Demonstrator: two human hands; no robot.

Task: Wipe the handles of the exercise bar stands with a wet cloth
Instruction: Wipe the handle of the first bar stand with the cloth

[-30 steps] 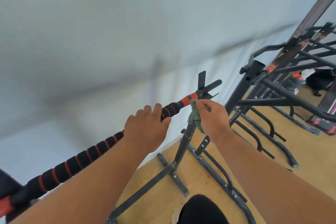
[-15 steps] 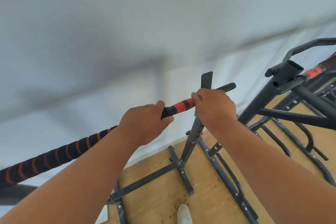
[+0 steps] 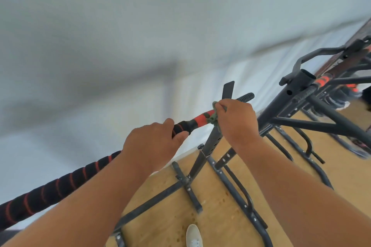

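Far left, the long black foam-wrapped bar with red spiral stripes (image 3: 60, 184) runs up from the lower left corner of the view toward the stand. Your left hand (image 3: 152, 144) is wrapped around it, fingers curled over the top and thumb tucked beneath, steadying it just short of the orange and black end grip (image 3: 198, 121).

Next along, your right hand (image 3: 236, 122) pinches the crumpled green wet cloth (image 3: 214, 116) against that grip, right where the bar meets the dark metal upright of the stand (image 3: 212, 142). Half a second ago the cloth was buried under your fist; now it shows at the fingertips and hangs down the near side. A second ago it sat a touch lower, by the upright. So you're working the cloth round this end section, and I'd judge the grip is partly wiped, not finished.

Room to move: beyond your right hand only the short ribbed black tip (image 3: 245, 97) remains before the bar ends, so an outward stroke runs out quickly. Leftward, your left hand blocks the path. Further right, a second dark metal stand (image 3: 297, 90) stands apart, its handles yet to come.
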